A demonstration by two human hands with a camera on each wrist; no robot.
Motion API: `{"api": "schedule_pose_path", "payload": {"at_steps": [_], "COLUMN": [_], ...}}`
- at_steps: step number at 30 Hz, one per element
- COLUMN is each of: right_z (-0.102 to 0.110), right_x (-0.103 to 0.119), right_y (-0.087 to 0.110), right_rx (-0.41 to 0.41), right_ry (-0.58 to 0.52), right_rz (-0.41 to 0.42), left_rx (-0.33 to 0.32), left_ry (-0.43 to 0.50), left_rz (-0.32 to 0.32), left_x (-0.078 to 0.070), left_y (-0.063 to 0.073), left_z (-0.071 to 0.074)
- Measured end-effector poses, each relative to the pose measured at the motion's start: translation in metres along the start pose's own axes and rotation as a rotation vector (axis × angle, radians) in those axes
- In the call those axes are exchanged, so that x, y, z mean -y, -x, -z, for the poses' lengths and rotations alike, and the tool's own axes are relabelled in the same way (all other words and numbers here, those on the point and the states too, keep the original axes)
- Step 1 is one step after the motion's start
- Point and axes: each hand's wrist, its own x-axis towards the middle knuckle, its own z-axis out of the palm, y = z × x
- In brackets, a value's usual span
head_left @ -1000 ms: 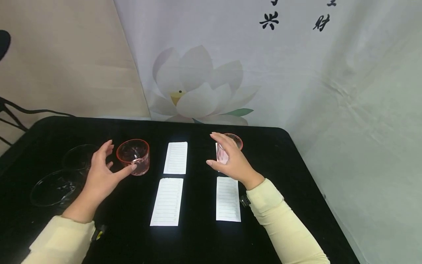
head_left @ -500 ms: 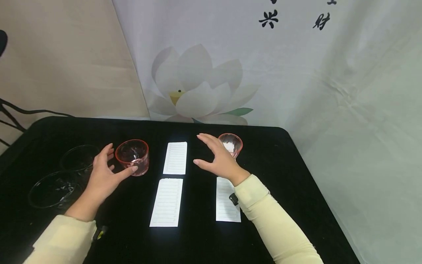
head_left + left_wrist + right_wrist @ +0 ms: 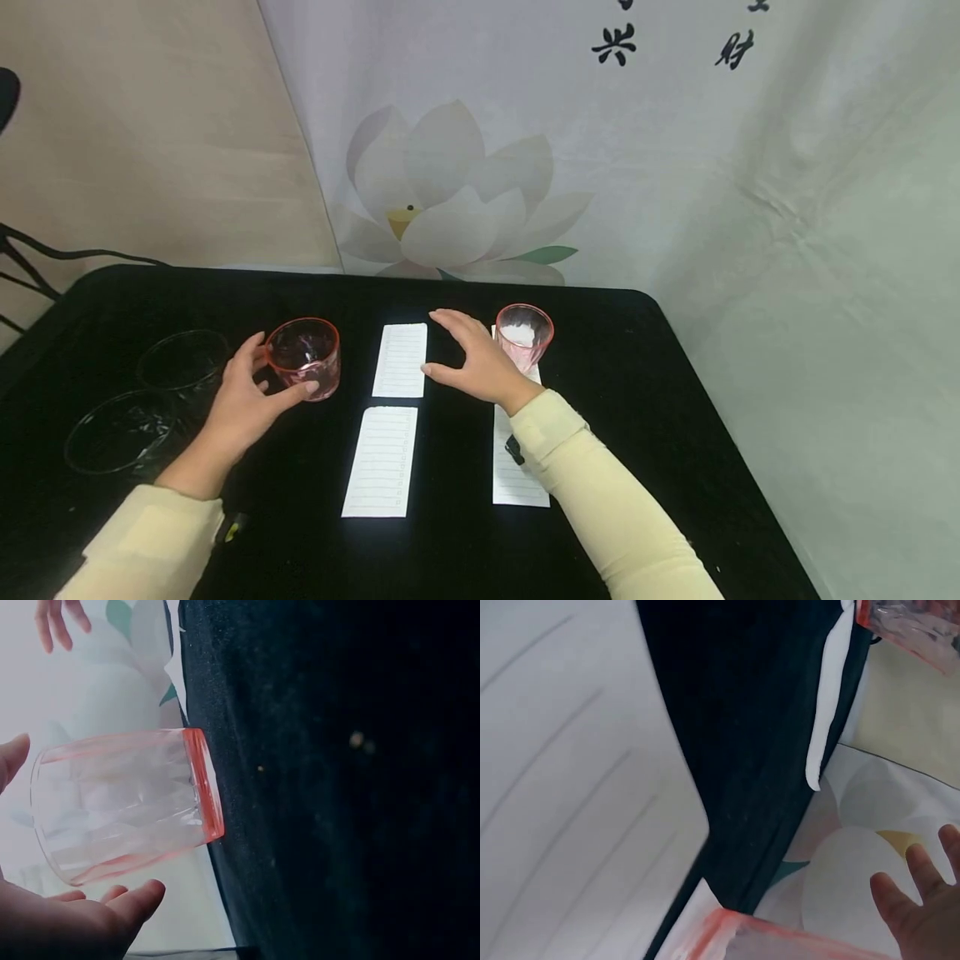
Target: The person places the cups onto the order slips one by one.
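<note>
The left glass (image 3: 324, 372), pink-tinted, is stood upright on the black table (image 3: 457, 554), its mouth facing up and its long axis vertical (in the left wrist view that axis is laid nearly level, with the mouth turned to the left). It is bracketed by the left hand (image 3: 240, 408), whose thumb and fingers are spread about its sides. The thumb is seen across the lower wall from above; whether the glass is pressed or gripped cannot be told. The right hand (image 3: 483, 362) is held with thumb and fingers well parted and nothing between them, its thumb tip seen at the edge of the upper left sheet (image 3: 400, 360).

Just beyond that hand the right glass (image 3: 522, 357) is also set upright, mouth up. Paper is made out under its base in the right wrist view, where the base is seen from the side. A thick red base on the left glass is shown in the left wrist view, whereas a red line round its mouth is shown in the head view. Only in the head view are the two clear vessels (image 3: 120, 433) made out, left of the left hand.
</note>
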Motion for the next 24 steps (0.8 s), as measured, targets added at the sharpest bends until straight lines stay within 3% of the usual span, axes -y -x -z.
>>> {"api": "schedule_pose_path", "payload": {"at_steps": [12,24], "right_z": [-0.014,-0.020], "right_x": [-0.002,-0.005], "right_y": [-0.012,-0.021], "right_rx": [0.085,0.194], "right_ry": [0.020,0.106], "right_rz": [-0.110,-0.196], "left_rx": [0.030,0.051], "left_ry": [0.061,0.097], "left_rz": [0.016,0.019], "left_x": [-0.001,0.000], "left_y": [-0.004,-0.006], "left_z": [-0.002,0.000]}}
